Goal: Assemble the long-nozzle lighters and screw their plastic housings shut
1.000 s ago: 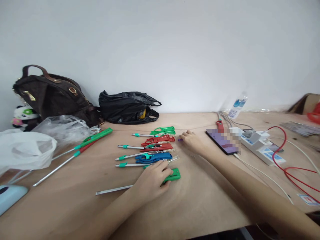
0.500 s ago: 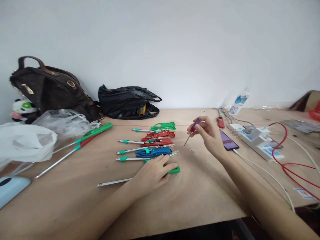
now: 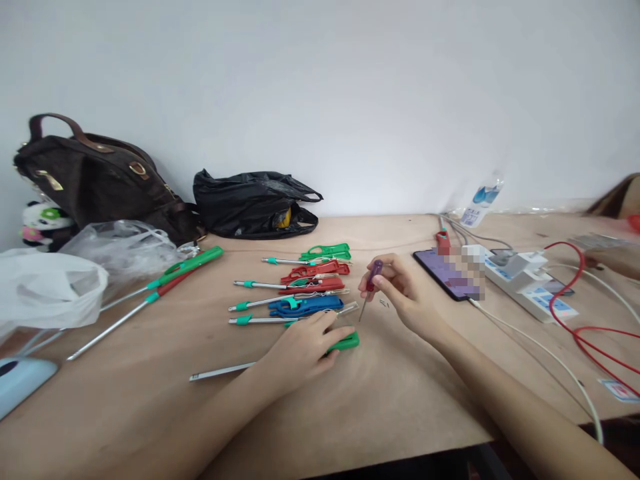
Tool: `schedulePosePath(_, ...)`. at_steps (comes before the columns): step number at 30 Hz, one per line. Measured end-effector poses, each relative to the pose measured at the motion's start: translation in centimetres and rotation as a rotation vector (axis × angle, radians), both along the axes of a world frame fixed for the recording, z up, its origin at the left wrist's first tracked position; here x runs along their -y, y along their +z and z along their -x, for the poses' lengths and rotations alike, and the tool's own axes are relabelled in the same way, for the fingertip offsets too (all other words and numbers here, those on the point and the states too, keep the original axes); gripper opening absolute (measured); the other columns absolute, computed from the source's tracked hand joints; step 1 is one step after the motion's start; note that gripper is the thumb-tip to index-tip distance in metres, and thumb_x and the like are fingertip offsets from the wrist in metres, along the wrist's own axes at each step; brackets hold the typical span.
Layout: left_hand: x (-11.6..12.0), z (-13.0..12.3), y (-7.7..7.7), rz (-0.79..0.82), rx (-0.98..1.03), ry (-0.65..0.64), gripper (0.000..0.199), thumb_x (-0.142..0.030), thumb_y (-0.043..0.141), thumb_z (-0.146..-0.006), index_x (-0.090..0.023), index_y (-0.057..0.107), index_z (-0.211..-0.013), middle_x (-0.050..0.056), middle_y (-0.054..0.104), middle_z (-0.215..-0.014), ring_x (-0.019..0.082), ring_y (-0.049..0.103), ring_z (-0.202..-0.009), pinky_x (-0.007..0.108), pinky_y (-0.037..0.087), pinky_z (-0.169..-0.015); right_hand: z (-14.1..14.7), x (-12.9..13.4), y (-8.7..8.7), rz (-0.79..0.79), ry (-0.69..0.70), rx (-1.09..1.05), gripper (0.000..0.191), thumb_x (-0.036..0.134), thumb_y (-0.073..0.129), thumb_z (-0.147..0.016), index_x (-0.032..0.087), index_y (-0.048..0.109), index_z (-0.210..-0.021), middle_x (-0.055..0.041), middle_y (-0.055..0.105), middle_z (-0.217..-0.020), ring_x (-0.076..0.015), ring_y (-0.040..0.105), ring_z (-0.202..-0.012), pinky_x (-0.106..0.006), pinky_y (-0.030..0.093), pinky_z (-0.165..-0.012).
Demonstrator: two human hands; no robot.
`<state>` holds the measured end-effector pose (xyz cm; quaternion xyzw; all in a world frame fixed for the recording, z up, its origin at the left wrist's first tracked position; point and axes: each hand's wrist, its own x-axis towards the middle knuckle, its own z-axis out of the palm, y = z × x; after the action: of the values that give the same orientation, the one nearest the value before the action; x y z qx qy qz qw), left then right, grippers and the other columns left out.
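Note:
My left hand [image 3: 310,343] is closed over a green-handled long-necked lighter [image 3: 347,341], pressing it against the table; its metal tube pokes out to the left below my wrist. Pinched between the fingers of my right hand [image 3: 397,290] is a screwdriver [image 3: 374,272] with a purple-red handle. Its thin shaft points down, the tip just above the end of the green handle; contact cannot be made out. Small screws [image 3: 384,303] lie beside my right hand. Beyond my left hand, opened lighters with blue [image 3: 315,305], red [image 3: 320,270] and green [image 3: 330,252] casings lie in a row.
Two assembled lighters [image 3: 190,265] lie at left near plastic bags [image 3: 55,287]. A backpack [image 3: 100,180] and a black bag [image 3: 250,203] stand by the wall. At right are a phone [image 3: 433,267], a power strip [image 3: 535,293], cables, a bottle [image 3: 483,200] and another person's hand [image 3: 615,261].
My right hand has moved left and down with the screwdriver, bringing its tip near the green handle. My left hand stays on the lighter. Another person's hand has appeared at right.

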<state>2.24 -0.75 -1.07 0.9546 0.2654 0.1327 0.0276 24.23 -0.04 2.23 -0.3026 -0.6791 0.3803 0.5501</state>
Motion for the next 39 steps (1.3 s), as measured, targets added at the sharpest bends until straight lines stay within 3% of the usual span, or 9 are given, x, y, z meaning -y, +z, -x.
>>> schedulePosePath(10, 0.1, 0.0, 0.1, 0.034, 0.033, 0.0, 0.036, -0.012, 0.052, -0.08, -0.018, 0.054, -0.115, 0.007, 0.056, -0.101, 0.023, 0.056, -0.095, 0.032, 0.048, -0.076, 0.3, 0.3, -1.2, 0.041, 0.119, 0.044, 0.014, 0.034, 0.046, -0.098, 0.022, 0.049, -0.104, -0.0048, 0.065, -0.089, -0.0173, 0.063, -0.081, -0.033, 0.052, -0.07)
schedulePosePath(32, 0.1, 0.0, 0.2, 0.019, 0.024, 0.007, 0.033, -0.014, 0.051, -0.081, -0.021, 0.058, -0.112, 0.006, 0.055, -0.097, 0.021, 0.056, -0.09, 0.029, 0.047, -0.073, 0.4, 0.3, -1.5, 0.05, 0.093, 0.084, 0.017, 0.035, 0.049, -0.097, 0.021, 0.049, -0.108, -0.0057, 0.065, -0.09, -0.0172, 0.064, -0.08, -0.032, 0.054, -0.068)
schedulePosePath(39, 0.2, 0.0, 0.2, 0.005, 0.018, 0.002, 0.033, -0.013, 0.053, -0.08, -0.02, 0.058, -0.112, 0.006, 0.054, -0.096, 0.022, 0.056, -0.089, 0.031, 0.048, -0.073, 0.4, 0.4, -1.2, -0.01, 0.125, 0.159, 0.032, 0.031, 0.047, -0.097, 0.024, 0.045, -0.128, -0.006, 0.065, -0.095, -0.0172, 0.064, -0.08, -0.034, 0.055, -0.072)
